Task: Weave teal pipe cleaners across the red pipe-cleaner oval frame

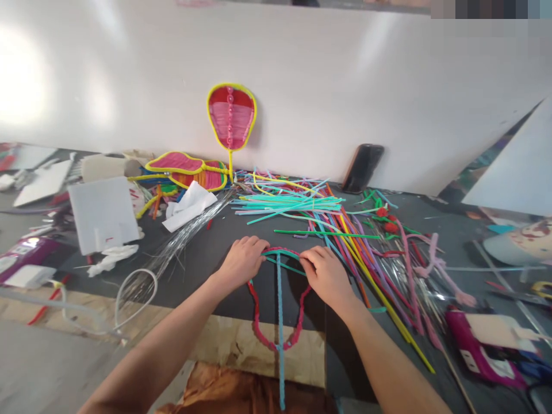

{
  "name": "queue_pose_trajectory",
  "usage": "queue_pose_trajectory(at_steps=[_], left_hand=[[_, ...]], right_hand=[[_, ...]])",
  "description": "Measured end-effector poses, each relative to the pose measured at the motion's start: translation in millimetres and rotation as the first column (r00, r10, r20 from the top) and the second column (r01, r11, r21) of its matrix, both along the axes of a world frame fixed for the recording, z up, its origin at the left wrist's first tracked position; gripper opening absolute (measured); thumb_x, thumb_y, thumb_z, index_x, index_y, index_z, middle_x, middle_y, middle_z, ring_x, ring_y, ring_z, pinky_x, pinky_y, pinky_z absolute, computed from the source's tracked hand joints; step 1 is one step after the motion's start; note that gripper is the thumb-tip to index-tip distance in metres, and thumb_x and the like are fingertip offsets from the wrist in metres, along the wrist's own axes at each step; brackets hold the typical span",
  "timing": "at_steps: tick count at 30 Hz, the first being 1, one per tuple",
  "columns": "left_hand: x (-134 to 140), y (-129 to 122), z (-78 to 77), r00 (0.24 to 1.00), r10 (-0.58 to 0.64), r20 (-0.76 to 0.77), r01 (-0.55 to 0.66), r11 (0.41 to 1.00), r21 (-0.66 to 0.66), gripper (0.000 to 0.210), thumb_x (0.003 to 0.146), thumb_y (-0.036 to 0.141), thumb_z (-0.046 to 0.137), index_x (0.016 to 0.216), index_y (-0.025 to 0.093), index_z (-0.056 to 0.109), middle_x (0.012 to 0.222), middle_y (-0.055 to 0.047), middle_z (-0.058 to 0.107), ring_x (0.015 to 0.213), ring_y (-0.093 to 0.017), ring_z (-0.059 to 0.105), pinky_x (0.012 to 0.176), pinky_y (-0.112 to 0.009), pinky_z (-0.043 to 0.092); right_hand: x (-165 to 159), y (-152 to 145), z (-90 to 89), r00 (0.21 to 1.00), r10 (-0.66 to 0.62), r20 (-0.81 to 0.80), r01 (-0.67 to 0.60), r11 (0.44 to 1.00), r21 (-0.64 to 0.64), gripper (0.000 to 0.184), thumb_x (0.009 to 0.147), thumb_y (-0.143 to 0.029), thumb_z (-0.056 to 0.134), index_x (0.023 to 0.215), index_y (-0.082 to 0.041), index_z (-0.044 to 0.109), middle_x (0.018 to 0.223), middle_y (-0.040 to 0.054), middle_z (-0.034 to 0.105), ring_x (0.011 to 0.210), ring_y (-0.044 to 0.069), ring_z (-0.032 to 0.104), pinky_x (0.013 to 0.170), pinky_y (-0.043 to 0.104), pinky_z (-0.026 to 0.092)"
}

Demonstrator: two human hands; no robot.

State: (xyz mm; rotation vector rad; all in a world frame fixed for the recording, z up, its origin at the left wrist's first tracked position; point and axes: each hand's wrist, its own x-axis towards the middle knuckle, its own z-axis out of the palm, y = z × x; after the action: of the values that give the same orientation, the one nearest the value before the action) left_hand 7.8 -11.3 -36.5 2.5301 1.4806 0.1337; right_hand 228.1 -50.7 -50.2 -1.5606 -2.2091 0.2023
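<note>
Between my hands is a fan-shaped pipe-cleaner frame (299,322), its rim red and pink with teal along the top. A blue pipe-cleaner stem (280,299) runs down its middle and sticks out below the rim. My left hand (245,260) is closed on the upper left of the rim, fingers pressed together. My right hand (326,273) pinches the upper right of the same rim. Parts of the rim are hidden under my fingers. Just beyond them lies a pile of teal pipe cleaners (293,203).
A yellow-edged pink fan (230,118) stands against the white board (310,86), near a leaning phone (363,167). Silvery wires (181,238) and white paper (103,214) lie left. Coloured pipe cleaners (371,270) and a purple device (483,351) are right.
</note>
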Motion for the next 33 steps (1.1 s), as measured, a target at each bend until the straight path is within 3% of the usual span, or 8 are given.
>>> queue_pose_trajectory(at_steps=[4, 10, 22, 33], left_hand=[[3, -4, 4.3, 0.999, -0.016, -0.046, 0.018, 0.999, 0.037, 0.020, 0.084, 0.021, 0.051, 0.105, 0.021, 0.054, 0.097, -0.005, 0.059, 0.091, -0.022, 0.054, 0.077, -0.033, 0.041], [1, -10, -0.3, 0.994, -0.058, -0.093, 0.068, 0.992, 0.103, 0.021, 0.088, 0.018, 0.042, 0.099, 0.026, 0.059, 0.102, -0.004, 0.054, 0.090, -0.018, 0.052, 0.073, -0.031, 0.040], [1, -15, -5.5, 0.995, -0.044, -0.091, 0.053, 0.994, 0.096, 0.019, 0.081, 0.008, 0.044, 0.092, 0.019, 0.054, 0.096, -0.007, 0.056, 0.088, -0.023, 0.049, 0.072, -0.036, 0.041], [-5, -14, -7.5, 0.999, -0.022, 0.036, 0.019, 0.997, 0.077, 0.020, 0.087, 0.008, 0.033, 0.092, 0.017, 0.050, 0.087, -0.006, 0.058, 0.081, -0.020, 0.053, 0.074, -0.033, 0.043]], right_hand=[[-7, -5, 1.1, 0.995, 0.037, 0.088, -0.036, 0.999, -0.010, 0.009, 0.085, -0.029, 0.057, 0.087, -0.023, 0.064, 0.087, 0.0034, 0.060, 0.088, 0.020, 0.049, 0.073, 0.032, 0.034], [-17, -11, 3.1, 0.976, 0.034, 0.214, -0.035, 0.999, -0.001, 0.010, 0.086, -0.022, 0.054, 0.081, -0.021, 0.063, 0.083, 0.0042, 0.058, 0.085, 0.020, 0.046, 0.070, 0.032, 0.030], [-20, -14, -1.2, 0.975, 0.041, 0.220, -0.042, 0.999, 0.002, 0.009, 0.086, -0.019, 0.053, 0.081, -0.021, 0.061, 0.085, 0.0038, 0.059, 0.084, 0.019, 0.048, 0.071, 0.031, 0.031], [-23, -15, -1.7, 0.974, 0.076, 0.212, -0.086, 0.995, 0.040, 0.012, 0.087, -0.022, 0.051, 0.084, -0.021, 0.062, 0.083, 0.0042, 0.061, 0.084, 0.021, 0.049, 0.072, 0.033, 0.032]])
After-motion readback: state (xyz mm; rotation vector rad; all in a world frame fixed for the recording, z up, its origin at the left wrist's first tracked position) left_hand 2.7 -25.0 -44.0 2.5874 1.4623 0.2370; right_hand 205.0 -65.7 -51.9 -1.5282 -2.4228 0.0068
